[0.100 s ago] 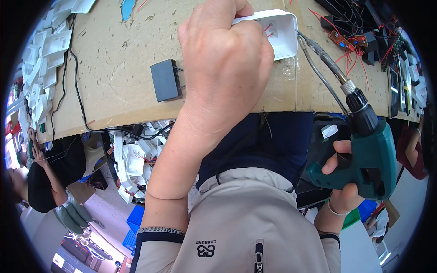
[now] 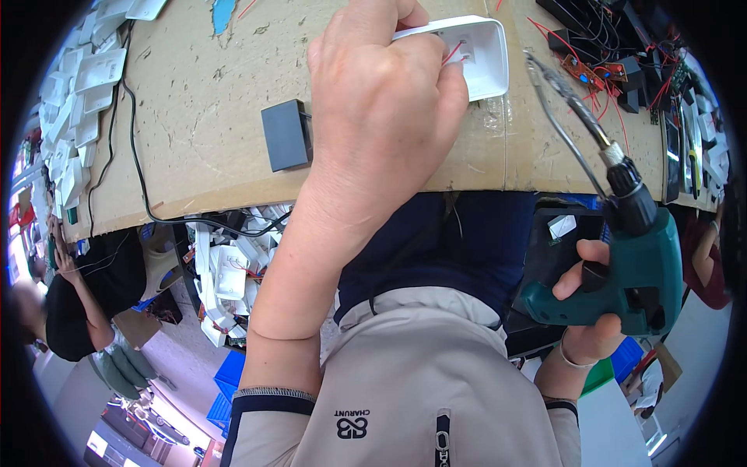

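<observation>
My left hand (image 2: 387,117) is closed on a white plastic housing (image 2: 492,66), an open tray-like shell, at the top of the table. Thin red wires (image 2: 453,52) run inside it; my fingertips are mostly hidden behind the hand. Low on the right, my right hand (image 2: 580,276) grips a green pistol-shaped soldering gun (image 2: 652,268), fingers around its handle. Its dark tip and the thin metal feed tube beside it point up toward the housing's right side, apart from it. Left of my left wrist lies a dark grey rectangular block (image 2: 285,136), partly covered by the wrist.
White plastic shells (image 2: 66,117) are heaped along the table's left side, near a black cable (image 2: 134,156). Red-wired circuit boards (image 2: 583,74) and black parts lie at the upper right. Below the table edge stands a box of white pieces (image 2: 231,272). A co-worker (image 2: 85,296) sits left.
The soldering gun's tip has moved right, away from the housing's right corner. My left hand and the housing stay nearly in place.
</observation>
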`<state>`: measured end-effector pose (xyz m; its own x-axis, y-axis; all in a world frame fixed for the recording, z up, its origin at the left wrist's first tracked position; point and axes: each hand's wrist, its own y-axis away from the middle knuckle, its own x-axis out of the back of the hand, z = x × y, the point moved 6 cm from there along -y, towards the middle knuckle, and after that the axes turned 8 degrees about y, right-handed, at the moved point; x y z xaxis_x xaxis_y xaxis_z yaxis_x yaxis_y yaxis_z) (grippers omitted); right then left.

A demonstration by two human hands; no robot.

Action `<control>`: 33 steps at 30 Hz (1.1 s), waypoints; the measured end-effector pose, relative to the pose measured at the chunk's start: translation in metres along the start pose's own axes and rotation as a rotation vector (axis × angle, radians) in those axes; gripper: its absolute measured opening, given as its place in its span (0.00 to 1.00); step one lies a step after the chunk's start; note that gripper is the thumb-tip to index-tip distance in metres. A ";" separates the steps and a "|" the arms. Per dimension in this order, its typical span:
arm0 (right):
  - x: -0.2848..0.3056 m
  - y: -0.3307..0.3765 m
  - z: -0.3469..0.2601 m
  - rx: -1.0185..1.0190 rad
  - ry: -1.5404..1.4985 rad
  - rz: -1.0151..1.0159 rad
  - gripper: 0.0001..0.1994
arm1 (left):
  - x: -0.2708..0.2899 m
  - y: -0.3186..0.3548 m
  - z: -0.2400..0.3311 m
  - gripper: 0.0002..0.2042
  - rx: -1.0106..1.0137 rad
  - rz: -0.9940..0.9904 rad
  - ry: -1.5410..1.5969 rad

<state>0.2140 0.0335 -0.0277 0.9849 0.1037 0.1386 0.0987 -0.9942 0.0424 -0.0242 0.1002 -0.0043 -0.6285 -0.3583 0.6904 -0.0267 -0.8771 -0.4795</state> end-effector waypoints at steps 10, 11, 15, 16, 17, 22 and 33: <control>0.029 0.012 0.024 -0.008 -0.331 -0.104 0.40 | 0.008 0.034 -0.034 0.07 0.064 0.273 0.145; 0.032 0.011 0.027 -0.021 -0.358 -0.138 0.40 | 0.030 0.043 -0.041 0.06 0.035 0.392 0.310; 0.037 0.005 0.020 0.041 -0.333 -0.190 0.39 | 0.103 0.108 -0.099 0.06 0.619 0.559 1.275; 0.036 0.003 0.020 0.050 -0.343 -0.208 0.39 | 0.136 0.139 -0.111 0.07 0.487 0.661 1.219; 0.036 0.002 0.020 0.065 -0.340 -0.215 0.39 | 0.156 0.145 -0.105 0.07 0.372 0.820 1.380; 0.028 -0.005 0.017 0.104 -0.313 -0.237 0.39 | 0.237 0.241 -0.126 0.19 0.306 0.803 1.279; 0.012 -0.002 0.015 0.128 -0.294 -0.265 0.37 | 0.206 0.378 -0.174 0.13 1.121 0.160 -0.019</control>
<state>0.2275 0.0358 -0.0406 0.9199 0.3622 -0.1500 0.3526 -0.9317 -0.0876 -0.2989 -0.2499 -0.1378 -0.5501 -0.4886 0.6773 0.7708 -0.6092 0.1865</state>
